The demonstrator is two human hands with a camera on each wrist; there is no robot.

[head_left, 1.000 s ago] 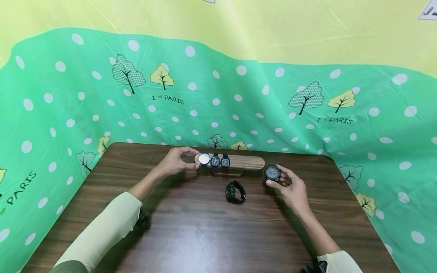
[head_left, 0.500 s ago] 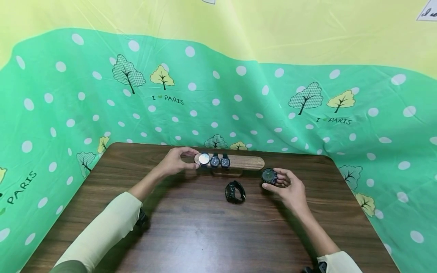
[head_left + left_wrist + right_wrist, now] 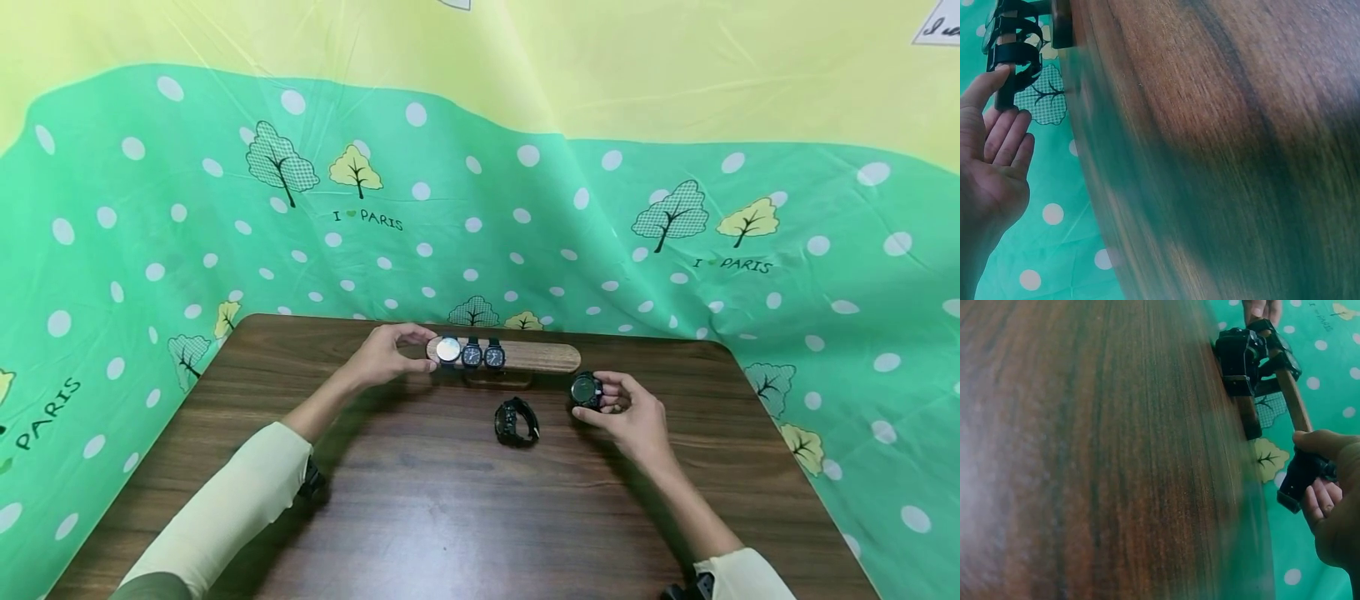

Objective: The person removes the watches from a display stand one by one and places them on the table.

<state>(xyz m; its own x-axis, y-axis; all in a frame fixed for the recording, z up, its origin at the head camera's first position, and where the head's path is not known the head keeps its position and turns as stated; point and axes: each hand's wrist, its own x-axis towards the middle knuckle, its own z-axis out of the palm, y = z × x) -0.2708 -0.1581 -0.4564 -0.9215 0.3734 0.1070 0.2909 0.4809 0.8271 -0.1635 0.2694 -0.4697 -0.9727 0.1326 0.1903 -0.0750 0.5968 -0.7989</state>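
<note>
well, taking twelve o'clock as the far edge of the table (image 3: 420, 517) in the head view, we find the held watch (image 3: 585, 390) at about ten o'clock from the middle of the right hand (image 3: 636, 419). we see that hand grasping it, the thumb on the near side and the fingers round the far side. its dial looks up toward the head camera; in the right wrist view we see its dark strap slant down from the thumb toward seven o'clock, though we cannot trace the whole loop.

the stand (image 3: 540, 357) lies near it at ten o'clock, its long axis running from nine to three, the right end slightly nearer us. at its nine o'clock end we see the left hand (image 3: 384, 357) pinching the bar between thumb and fingers.

next to those fingers sits the round watch (image 3: 448, 350), then the two square watches (image 3: 472, 357) toward three o'clock. we see their straps looped around the bar, crossing it from twelve to six.

at roughly eight o'clock from the held watch, the loose watch (image 3: 506, 422) rests on the table, its dial turned toward nine and its strap curving out toward three.
</note>
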